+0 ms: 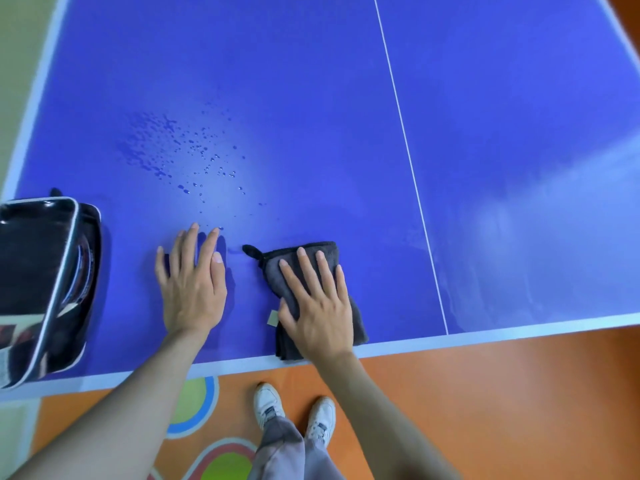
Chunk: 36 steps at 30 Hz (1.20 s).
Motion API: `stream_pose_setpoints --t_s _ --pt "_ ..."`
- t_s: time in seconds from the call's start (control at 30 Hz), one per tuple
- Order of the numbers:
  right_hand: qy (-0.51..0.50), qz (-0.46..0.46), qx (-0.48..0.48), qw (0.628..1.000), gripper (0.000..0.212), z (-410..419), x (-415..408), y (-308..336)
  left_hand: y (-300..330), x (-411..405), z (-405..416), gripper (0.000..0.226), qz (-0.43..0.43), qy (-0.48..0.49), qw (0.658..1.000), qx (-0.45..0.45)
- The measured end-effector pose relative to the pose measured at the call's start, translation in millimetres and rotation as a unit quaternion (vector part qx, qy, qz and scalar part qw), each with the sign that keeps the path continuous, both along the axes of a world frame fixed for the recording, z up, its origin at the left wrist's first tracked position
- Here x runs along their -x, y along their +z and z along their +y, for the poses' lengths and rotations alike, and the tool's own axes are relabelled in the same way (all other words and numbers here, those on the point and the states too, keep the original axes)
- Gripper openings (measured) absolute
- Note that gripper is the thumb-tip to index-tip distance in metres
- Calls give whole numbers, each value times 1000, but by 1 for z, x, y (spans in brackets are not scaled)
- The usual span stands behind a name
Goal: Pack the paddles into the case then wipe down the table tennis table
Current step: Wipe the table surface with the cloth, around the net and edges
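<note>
Orange flooring [485,393] with coloured shapes fills the bottom of the frame, where white shoes [294,410] stand below the blue table tennis table [311,81]. Just above the table's near edge, the right hand [317,306] presses flat, fingers straight, on a folded dark cloth [325,251] at lower centre, and the left hand [192,282] lies spread on bare surface beside it. At far left sits the black paddle case [38,282], with water droplets [180,150] scattered higher up, left of centre.

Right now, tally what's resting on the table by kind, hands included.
Hands: 2, left hand flat on the table, right hand flat on the cloth
Cloth: 1, dark grey
Paddle case: 1, black
Total: 4
</note>
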State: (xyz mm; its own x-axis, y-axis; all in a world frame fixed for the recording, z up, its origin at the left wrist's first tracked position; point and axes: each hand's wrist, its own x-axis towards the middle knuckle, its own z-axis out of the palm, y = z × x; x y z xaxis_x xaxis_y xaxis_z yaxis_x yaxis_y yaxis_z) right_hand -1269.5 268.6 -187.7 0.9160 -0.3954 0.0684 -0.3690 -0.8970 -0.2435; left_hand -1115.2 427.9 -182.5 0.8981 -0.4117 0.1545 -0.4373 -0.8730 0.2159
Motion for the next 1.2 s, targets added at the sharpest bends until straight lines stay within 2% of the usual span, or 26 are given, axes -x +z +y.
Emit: stream_pose_setpoints --t_s 0.23,0.43,0.7,0.83,0.9,0.97,1.1,1.2 --pt "-147 14 12 989 66 -149 99 4 -1 1 -1 51 -8 -3 1000 -6" --pt "-216 31 31 975 65 -136 90 0 -5 -2 -1 50 -14 -4 1000 -14" --pt "-68 24 32 997 68 2 -4 -4 -9 -4 -1 48 -10 -5 1000 4" --pt "-21 3 20 1000 63 73 -52 -7 -12 -9 1 47 46 16 989 140" --pt "0 10 20 1000 61 91 -65 -9 -11 -12 4 46 73 34 973 218" --pt "12 12 25 1000 60 93 -68 -12 -9 -12 7 46 82 31 963 254" --pt "45 1 19 999 58 75 -63 -12 -10 -9 10 49 70 -9 973 220" --pt "46 -12 7 999 59 37 -55 -8 -10 -6 7 48 28 3 990 139"
